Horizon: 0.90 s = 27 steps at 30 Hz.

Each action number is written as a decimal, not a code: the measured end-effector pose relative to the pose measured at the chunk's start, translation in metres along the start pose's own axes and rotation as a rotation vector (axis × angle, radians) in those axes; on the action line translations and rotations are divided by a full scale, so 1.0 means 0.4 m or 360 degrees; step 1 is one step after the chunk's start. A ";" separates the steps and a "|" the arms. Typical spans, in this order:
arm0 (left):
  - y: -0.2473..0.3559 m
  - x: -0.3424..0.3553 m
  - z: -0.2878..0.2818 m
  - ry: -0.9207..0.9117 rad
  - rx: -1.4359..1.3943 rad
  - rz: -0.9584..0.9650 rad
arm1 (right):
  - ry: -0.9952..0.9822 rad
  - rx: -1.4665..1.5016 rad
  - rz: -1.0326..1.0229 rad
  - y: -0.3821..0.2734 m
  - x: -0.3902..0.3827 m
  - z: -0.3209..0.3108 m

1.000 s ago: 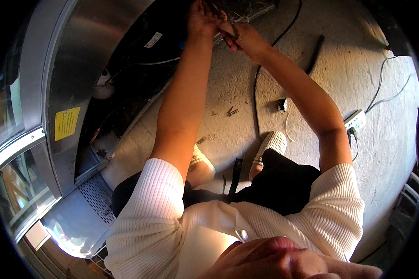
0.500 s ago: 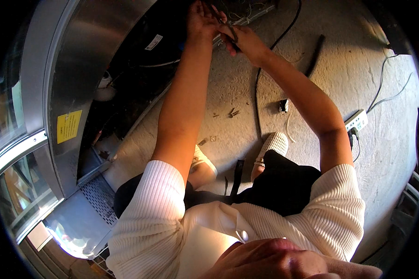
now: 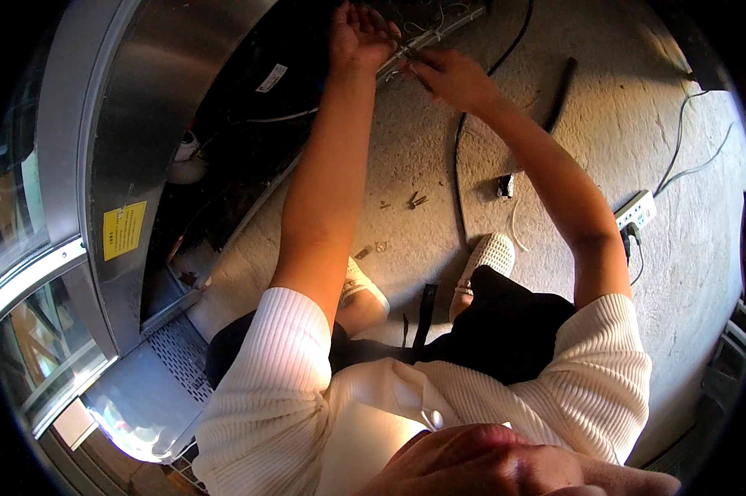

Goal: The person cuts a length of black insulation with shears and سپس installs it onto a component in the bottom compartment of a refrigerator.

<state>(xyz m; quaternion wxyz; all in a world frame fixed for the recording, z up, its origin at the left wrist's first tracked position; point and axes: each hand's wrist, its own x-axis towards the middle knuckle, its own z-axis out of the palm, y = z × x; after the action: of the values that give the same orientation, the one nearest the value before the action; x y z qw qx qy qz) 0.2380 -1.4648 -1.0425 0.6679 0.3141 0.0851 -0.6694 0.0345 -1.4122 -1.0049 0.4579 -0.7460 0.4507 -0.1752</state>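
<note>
At the dark opening of a metal-sided appliance, my two hands are close together near the top of the view. My left hand is palm up with its fingers curled; a thin dark piece shows by the fingertips, too unclear to name. My right hand is closed in a pinch, its fingertips just right of the left hand. What they grip is small and mostly hidden. Thin pale wires lie right beyond the fingertips, along the metal edge of the opening.
Several small screws or pins lie on the concrete floor. A black cable runs past my shoe. To the right are a dark tube, a small black-and-silver piece and a white power strip.
My right hand has drawn a little right, away from my left palm, and turned. The dark curved tool handle seen between the hands no longer shows clearly. My left hand stays nearly in place.
</note>
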 end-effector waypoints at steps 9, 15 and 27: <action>-0.041 -0.157 0.040 0.0202 0.0549 0.0349 | -0.0251 -0.0557 0.0544 0.152 -0.244 -0.069; 0.024 -0.231 0.075 0.0122 0.2065 0.1105 | -0.0668 -0.1429 0.0687 0.381 -0.325 -0.049; 0.184 -0.125 0.080 -0.0015 0.3514 0.1165 | -0.0288 0.1107 -0.0049 0.032 0.334 0.024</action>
<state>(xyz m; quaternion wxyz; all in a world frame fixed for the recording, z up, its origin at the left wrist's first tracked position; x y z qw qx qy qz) 0.2936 -1.4468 -0.9681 0.1848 0.7286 -0.6428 -0.1477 0.1054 -1.5206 -1.0409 0.7198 -0.5646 0.3105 -0.2583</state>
